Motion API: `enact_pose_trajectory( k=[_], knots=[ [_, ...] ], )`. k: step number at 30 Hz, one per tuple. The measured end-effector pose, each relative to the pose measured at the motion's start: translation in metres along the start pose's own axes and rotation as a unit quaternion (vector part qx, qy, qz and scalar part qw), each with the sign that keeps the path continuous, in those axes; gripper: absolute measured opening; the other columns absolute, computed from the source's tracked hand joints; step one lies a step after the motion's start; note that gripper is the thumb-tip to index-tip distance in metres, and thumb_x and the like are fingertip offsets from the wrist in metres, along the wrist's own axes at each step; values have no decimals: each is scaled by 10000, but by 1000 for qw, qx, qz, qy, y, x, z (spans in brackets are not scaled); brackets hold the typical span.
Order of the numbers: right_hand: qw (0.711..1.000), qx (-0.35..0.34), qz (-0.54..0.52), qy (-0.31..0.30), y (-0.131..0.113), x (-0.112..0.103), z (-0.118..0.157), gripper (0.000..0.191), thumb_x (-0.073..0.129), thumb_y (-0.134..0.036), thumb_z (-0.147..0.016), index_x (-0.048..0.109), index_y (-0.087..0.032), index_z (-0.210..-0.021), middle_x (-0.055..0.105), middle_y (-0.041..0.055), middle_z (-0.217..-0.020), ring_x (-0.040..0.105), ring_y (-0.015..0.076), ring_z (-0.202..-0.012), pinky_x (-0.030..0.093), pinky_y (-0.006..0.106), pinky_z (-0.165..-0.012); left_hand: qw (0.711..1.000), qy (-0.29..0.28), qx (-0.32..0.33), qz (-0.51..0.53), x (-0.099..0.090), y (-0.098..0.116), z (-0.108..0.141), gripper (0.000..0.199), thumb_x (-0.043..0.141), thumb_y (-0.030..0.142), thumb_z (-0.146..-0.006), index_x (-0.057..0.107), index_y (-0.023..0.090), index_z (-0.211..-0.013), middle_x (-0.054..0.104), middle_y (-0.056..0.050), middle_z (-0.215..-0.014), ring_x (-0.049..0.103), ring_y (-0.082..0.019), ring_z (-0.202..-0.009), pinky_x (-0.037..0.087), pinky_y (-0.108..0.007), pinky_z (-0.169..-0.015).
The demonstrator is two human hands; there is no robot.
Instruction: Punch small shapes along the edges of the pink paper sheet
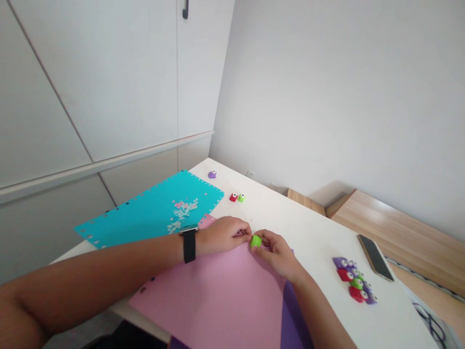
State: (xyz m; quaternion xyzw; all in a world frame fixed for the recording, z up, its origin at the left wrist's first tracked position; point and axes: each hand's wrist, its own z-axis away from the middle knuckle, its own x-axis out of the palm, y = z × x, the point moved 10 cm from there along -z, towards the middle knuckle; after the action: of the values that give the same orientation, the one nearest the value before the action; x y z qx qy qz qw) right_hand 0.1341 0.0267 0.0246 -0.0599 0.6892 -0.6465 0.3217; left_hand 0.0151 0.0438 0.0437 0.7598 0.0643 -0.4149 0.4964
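As the left hand (224, 235) and right hand (276, 252) pinched the lime-green craft punch (255, 241), it sat at twelve o'clock over the corner of the pink paper sheet (207, 305), steadied evenly from both sides.

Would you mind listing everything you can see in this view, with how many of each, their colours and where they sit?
craft punch: one, lime green, between both hands.
loose craft punches: three, purple, red, green, far end of table.
punch cluster: several, purple, red, green, right of hands.
smartphone: one, black, table's right edge.
punched sheet: one, teal, blossom pattern, left.
paper sheet: one, pink, beneath hands.
backing sheet: one, purple, under pink.
table: one, white.
wristwatch: one, black, left wrist.
left hand: one, at punch.
right hand: one, at punch.
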Motion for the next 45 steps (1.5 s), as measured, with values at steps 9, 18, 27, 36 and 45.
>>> enact_pose_trajectory(
  k=[9,18,27,36,45],
  knots=[
    [997,41,-60,7,7,-7,0,372,753,-397,-835,630,-212,-1133,702,39,-961,647,182,-870,502,308,-795,1000,-13,-16,-11,3,-8,0,200,596,357,-903,760,260,-965,762,-7,-856,686,-180,-776,396,-238,-644],
    [950,114,-204,205,52,-67,-9,511,792,-460,-757,612,-214,-1167,712,82,-1015,662,154,-731,527,249,-577,998,-43,19,-35,13,-6,3,155,616,355,-898,746,276,-933,775,19,-894,706,-165,-820,396,-235,-668],
    [968,70,51,237,55,-84,-72,435,735,-556,-728,746,-152,-887,702,50,-735,605,193,-656,444,287,-572,997,-45,34,-59,12,-2,4,171,602,359,-908,745,268,-935,771,9,-908,698,-177,-826,404,-246,-682],
    [942,-28,222,250,26,-75,-107,305,736,-393,-759,753,-214,-1006,712,66,-1007,581,242,-1029,412,367,-973,997,-47,40,-54,15,-3,5,172,583,322,-894,739,264,-935,767,-1,-919,689,-184,-831,423,-248,-708],
    [903,36,277,327,22,-170,-14,453,551,-503,-890,672,-181,-1185,721,90,-1100,583,206,-863,460,342,-848,998,-51,20,-42,14,-4,4,242,578,428,-909,750,258,-931,762,-20,-891,685,-198,-832,401,-248,-685]
  ],
)
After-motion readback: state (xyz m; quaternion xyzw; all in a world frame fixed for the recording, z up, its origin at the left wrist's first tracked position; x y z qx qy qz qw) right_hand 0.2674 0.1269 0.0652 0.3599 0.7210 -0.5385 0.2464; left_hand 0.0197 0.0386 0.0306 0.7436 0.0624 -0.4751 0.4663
